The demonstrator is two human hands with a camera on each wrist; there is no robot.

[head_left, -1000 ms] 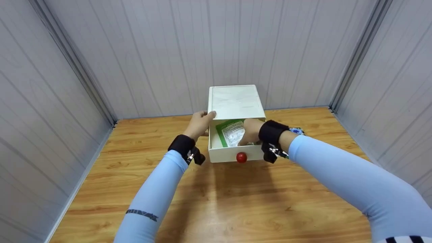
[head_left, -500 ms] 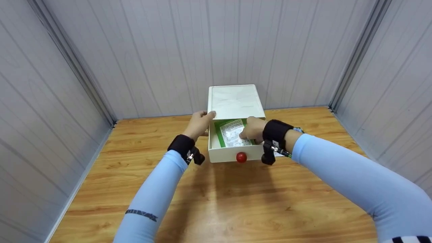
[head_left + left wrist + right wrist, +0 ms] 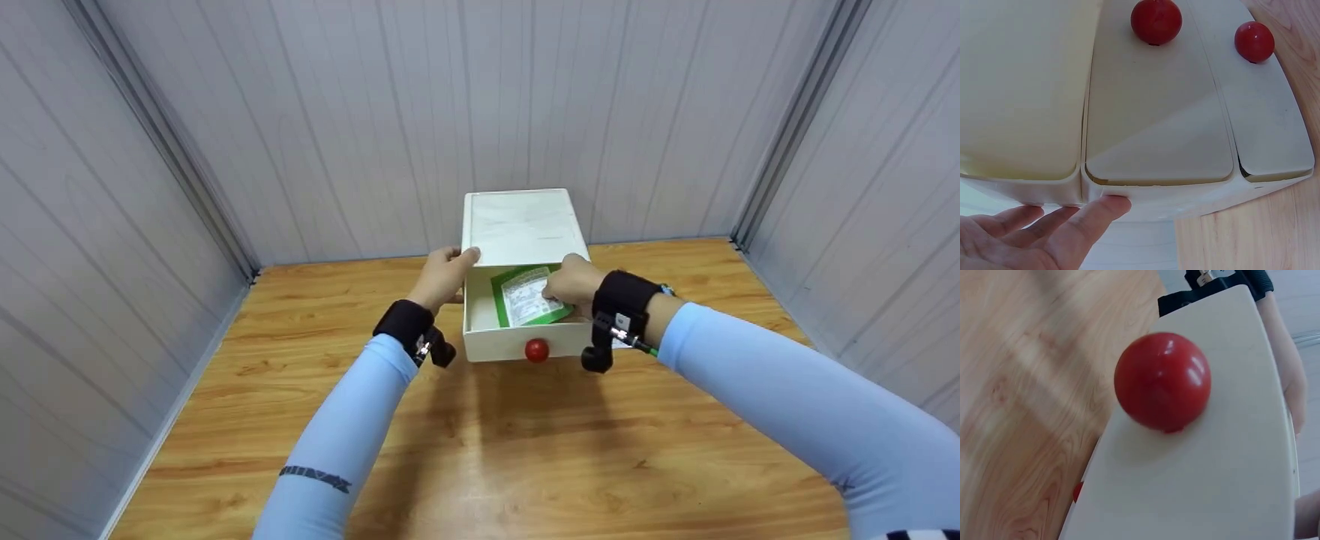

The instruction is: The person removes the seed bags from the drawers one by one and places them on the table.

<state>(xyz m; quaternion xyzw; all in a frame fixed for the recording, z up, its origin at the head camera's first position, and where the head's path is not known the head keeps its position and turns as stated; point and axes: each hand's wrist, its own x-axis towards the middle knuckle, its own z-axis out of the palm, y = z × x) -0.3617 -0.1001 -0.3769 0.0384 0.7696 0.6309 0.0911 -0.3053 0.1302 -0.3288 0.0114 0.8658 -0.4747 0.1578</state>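
Observation:
A small white drawer cabinet (image 3: pixel 523 225) stands by the back wall with its top drawer (image 3: pixel 491 343) pulled out by a red knob's (image 3: pixel 537 350) side. My left hand (image 3: pixel 441 279) rests at the cabinet's left front corner, thumb on the top edge. In the left wrist view its extended fingers (image 3: pixel 1086 225) lie against the side wall. Inside the drawer is a green and white printed packet (image 3: pixel 525 296). My right hand (image 3: pixel 576 283) reaches in over the drawer's right side and pinches the packet's right part with curled fingers. The drawer front hides those fingertips in the right wrist view.
Two lower drawers with red knobs (image 3: pixel 1254 42) are shut. A pale thing with a blue pattern (image 3: pixel 667 289) shows partly behind my right wrist. Wood-grain tabletop (image 3: pixel 480 450) surrounds the cabinet, with panelled walls (image 3: pixel 352 127) at the back and sides.
My right hand has shifted a little to the right and the packet has slid and turned with it inside the drawer. My left hand has stayed at the cabinet corner.

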